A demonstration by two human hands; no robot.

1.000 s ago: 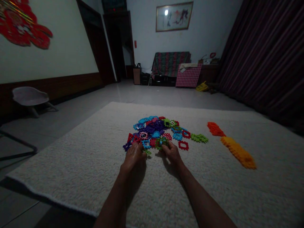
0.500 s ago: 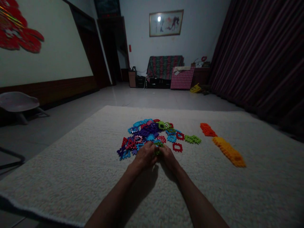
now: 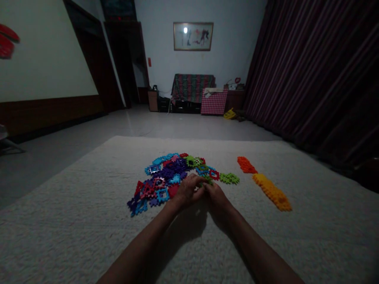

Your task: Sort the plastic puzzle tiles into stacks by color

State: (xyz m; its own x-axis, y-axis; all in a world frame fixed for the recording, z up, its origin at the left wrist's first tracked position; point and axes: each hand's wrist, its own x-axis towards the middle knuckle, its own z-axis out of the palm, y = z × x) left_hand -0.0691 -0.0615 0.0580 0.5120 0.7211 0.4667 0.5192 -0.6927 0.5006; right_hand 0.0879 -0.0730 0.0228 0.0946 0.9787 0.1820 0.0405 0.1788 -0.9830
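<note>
My left hand [image 3: 189,191] and my right hand [image 3: 218,199] meet at the near right side of a heap of toothed plastic building pieces [image 3: 168,169]. Between their closed fingers are green building pieces [image 3: 209,180], mostly covered by the hands, so how many there are cannot be made out. The heap mixes purple, blue, red, pink and green, some solid and some square frames. Just right of the hands, a small group of green pieces [image 3: 229,178] lies on the carpet. Beyond it are a row of orange-red pieces [image 3: 246,165] and a longer row of yellow-orange pieces [image 3: 271,191].
A pale carpet [image 3: 89,221] lies under everything, with tiled floor [image 3: 183,125] past its far edge. Dark curtains [image 3: 284,79] hang on the right. A covered low cabinet [image 3: 194,88] and a checked cloth [image 3: 213,101] stand by the back wall.
The view has swung right, so the scene sits further left. Both hands, still together on green pieces, have shifted right relative to the heap, towards the loose green group.
</note>
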